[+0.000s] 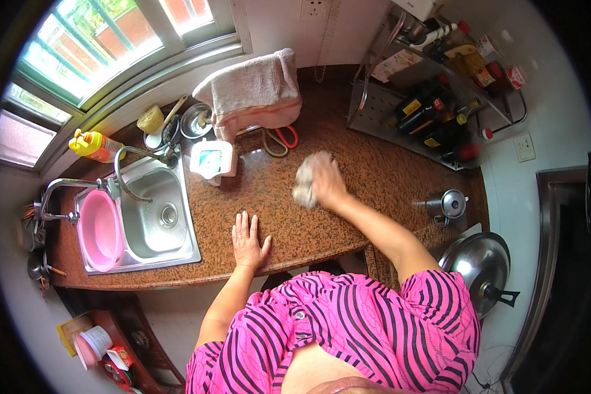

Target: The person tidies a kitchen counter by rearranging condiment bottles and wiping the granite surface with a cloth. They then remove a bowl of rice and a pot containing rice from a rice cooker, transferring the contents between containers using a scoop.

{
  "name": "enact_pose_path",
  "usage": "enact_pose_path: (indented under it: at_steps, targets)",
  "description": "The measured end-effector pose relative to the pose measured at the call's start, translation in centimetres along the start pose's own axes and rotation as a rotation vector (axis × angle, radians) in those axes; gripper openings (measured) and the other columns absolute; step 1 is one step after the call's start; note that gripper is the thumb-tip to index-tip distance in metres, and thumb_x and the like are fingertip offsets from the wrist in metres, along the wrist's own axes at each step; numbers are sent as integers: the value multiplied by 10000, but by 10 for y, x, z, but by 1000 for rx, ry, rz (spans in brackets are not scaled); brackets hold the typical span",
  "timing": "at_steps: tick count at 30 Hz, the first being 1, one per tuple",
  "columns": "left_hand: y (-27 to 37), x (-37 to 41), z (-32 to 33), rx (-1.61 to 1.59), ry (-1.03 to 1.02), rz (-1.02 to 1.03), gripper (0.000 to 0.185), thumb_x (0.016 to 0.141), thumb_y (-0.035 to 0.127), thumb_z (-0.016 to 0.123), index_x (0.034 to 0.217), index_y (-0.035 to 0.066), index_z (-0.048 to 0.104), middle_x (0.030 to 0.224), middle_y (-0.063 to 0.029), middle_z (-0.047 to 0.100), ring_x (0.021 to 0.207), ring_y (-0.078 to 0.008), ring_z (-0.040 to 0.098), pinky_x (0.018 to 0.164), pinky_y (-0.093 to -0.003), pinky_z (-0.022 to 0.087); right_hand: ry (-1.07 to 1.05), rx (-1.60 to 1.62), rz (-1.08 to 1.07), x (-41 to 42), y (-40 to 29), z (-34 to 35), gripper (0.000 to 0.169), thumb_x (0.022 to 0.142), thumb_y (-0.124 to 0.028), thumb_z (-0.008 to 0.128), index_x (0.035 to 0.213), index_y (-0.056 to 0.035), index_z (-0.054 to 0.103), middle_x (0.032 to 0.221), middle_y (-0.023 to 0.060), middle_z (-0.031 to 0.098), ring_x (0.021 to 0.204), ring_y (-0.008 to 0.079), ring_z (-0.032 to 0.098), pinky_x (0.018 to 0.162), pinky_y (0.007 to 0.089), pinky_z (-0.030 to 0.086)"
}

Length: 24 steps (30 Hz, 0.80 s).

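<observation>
My right hand (328, 180) presses a crumpled greyish cloth (305, 183) against the brown speckled stone countertop (285, 221), near its middle; hand and cloth are blurred. Flat on the counter near the front edge rests my left hand (247, 244), fingers spread, holding nothing. Between my left hand and the window wall stands a white plastic container (213, 160) with a blue label. Behind the cloth, red-handled scissors (289, 136) or a similar looped tool lies partly beneath a towel-draped object (256, 93).
A steel sink (160, 212) with a pink basin (100, 231) is at left, beside a yellow bottle (96, 146). A metal rack (374, 103) of bottles stands at back right. A steel pot (452, 204) and a lidded wok (477, 276) are at right.
</observation>
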<state>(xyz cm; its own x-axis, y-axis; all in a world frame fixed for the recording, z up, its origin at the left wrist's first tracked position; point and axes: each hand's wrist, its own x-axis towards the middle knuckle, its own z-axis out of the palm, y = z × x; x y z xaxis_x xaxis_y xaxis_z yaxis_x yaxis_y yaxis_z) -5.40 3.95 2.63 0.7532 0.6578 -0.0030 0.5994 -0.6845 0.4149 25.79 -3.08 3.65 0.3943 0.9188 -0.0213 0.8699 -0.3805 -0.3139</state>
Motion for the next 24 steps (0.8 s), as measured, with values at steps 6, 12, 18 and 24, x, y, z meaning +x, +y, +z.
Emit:
enact_pose_path:
  at_steps: [6,12,18,24]
  targets:
    - [0,3,-3,4,-16,1,770,833,377,677,1474,86,366,1576,-208,244,1473,-388,185,1163,-546,187,314,39,248,123,48,-18,621,884,-225,620,1434,-30,407,1554,265,244,1435,491,194,1181,540,191]
    - [-1,10,-3,43,-54,-12,778,835,439,660,1471,87,384,1580,-196,234,1473,-376,186,1177,-515,177,381,-105,212,143,68,30,677,789,-360,718,1385,-128,496,1532,265,265,1426,483,187,1160,599,140]
    - [-3,5,-3,26,-66,-28,795,816,417,692,1472,95,379,1578,-198,241,1469,-390,194,1167,-537,188,292,-333,147,218,76,-32,328,790,-359,686,1052,-162,680,1218,110,575,1211,402,440,1057,637,252]
    - [-7,10,-1,29,-116,-6,824,811,419,698,1489,101,353,1582,-198,231,1471,-392,190,1168,-535,183,554,-224,383,274,149,19,494,723,-400,682,1151,-158,636,1208,158,567,1256,403,414,1077,632,243]
